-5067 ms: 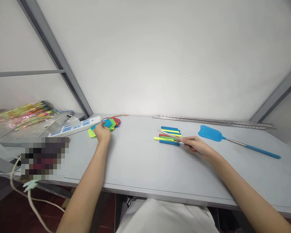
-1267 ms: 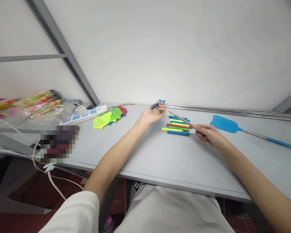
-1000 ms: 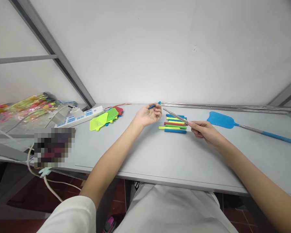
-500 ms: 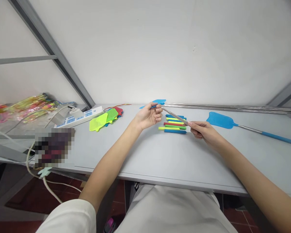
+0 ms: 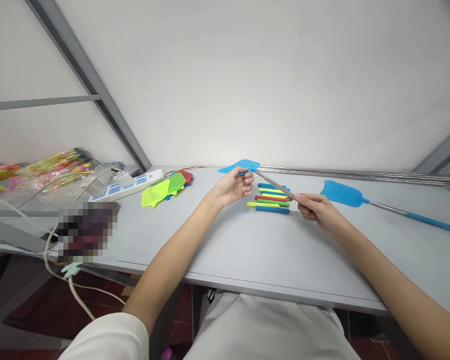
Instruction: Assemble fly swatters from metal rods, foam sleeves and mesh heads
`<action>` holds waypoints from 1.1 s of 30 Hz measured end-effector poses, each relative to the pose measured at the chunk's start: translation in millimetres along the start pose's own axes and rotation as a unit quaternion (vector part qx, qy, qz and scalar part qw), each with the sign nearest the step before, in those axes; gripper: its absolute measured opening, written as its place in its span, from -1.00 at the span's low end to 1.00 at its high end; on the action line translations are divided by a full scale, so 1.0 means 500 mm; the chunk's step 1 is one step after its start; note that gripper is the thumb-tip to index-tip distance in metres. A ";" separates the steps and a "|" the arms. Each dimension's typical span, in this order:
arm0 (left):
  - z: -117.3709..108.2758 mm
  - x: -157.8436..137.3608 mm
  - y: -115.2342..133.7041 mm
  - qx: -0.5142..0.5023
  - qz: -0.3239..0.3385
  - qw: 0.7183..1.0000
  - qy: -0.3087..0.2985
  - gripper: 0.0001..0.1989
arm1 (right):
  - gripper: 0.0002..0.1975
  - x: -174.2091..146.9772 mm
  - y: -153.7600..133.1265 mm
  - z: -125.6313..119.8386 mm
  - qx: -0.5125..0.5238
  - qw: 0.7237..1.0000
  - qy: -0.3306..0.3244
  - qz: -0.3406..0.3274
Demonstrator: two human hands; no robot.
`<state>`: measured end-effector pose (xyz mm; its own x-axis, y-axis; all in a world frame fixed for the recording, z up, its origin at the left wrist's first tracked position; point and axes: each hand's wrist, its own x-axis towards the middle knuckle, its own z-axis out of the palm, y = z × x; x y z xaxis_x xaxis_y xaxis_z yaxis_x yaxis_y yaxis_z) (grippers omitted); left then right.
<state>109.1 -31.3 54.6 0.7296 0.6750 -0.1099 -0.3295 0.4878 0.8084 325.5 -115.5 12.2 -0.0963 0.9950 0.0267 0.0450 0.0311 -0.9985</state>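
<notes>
My left hand (image 5: 234,189) pinches the neck of a blue fly swatter head (image 5: 243,165), its mesh blade pointing away to the left. A metal rod (image 5: 275,184) runs from that neck down to my right hand (image 5: 312,206), whose fingers are closed round its near end. Rod and head meet at the neck; how firmly they are joined I cannot tell. Below the rod lie several coloured handle tubes (image 5: 273,210), in blue, yellow, red and green. Right of my right hand rests a whole blue fly swatter (image 5: 343,193) with a metal shaft and blue handle.
Loose swatter heads (image 5: 156,193) in yellow, green, red and blue overlap at the left, beside a white power strip (image 5: 129,186). Long metal rods (image 5: 360,175) lie along the wall. Bagged colourful items (image 5: 48,167) are at the far left, and cables (image 5: 77,295) hang off the table edge.
The blue swatter head has turned so that more of its mesh face shows. Both hands keep their grips, and the whole view has shifted slightly.
</notes>
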 end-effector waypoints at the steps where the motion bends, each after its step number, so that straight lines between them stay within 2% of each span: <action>1: 0.000 -0.001 0.000 -0.005 0.002 1.000 -0.001 -0.82 | -0.68 0.000 0.001 0.000 -0.001 1.000 0.003 0.004; 13: -0.015 0.007 -0.005 0.037 0.011 0.999 0.007 -0.84 | -0.67 0.001 0.002 -0.001 -0.005 1.000 0.009 0.004; 23: -0.016 0.007 -0.010 0.092 0.036 0.994 0.041 -0.83 | -0.70 0.003 0.004 -0.004 -0.002 1.000 0.011 0.009; 33: -0.016 0.008 -0.015 0.114 0.049 0.991 0.048 -0.80 | -0.71 0.005 0.006 -0.002 0.001 1.000 0.001 0.013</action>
<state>109.7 -28.1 43.6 0.6367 0.7679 -0.0700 -0.2445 0.2871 0.9262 326.3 -113.0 9.4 -0.0925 0.9957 0.0016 0.0449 0.0057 -0.9990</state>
